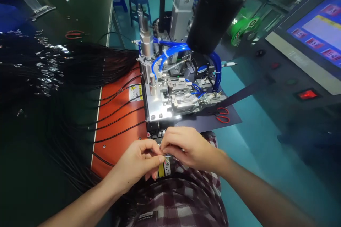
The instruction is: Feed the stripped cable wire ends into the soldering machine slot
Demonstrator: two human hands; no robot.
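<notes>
My left hand (142, 159) is closed, its thumb and forefinger pinched together. Thin, light-coloured wire ends (167, 160) stick out just past its thumb tip. My right hand (183, 145) is closed in a pinch right beside them, its fingertips almost touching those of the left. What lies between the right fingertips is too small to make out. Both hands are over my lap, at the near end of the machine (160, 108). A black cable (102, 158) runs across the orange cover towards my left wrist, where it passes out of sight.
Several black cables cross the orange cover (114, 113), with a large bundle (87, 60) on the dark table at left. Red-handled cutters (223, 115) lie on the grey plate right of the machine; another red-handled tool (76, 34) is on the table. A control panel (301, 60) stands at right.
</notes>
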